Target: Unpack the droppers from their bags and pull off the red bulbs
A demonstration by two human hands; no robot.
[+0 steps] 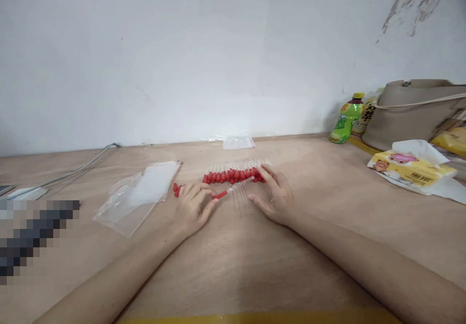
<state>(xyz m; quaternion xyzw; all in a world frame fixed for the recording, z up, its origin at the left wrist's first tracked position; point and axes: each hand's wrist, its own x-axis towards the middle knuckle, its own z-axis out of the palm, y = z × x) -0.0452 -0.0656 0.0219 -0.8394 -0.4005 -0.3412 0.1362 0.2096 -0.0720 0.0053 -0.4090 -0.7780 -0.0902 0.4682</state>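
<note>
A row of several clear droppers with red rubber bulbs (233,174) lies side by side on the wooden table (225,266). My left hand (192,208) pinches one dropper (220,194) by its red bulb, just in front of the row. A few loose red bulbs (176,189) lie by its fingertips. My right hand (274,194) rests with fingers spread, touching the right end of the row. Several bare clear tubes (241,202) lie between my hands.
Clear plastic bags (138,195) lie to the left, another small bag (238,143) by the wall. A grey cable (73,171) runs at far left. At right stand a green bottle (345,120), a beige handbag (411,113) and a tissue pack (411,168).
</note>
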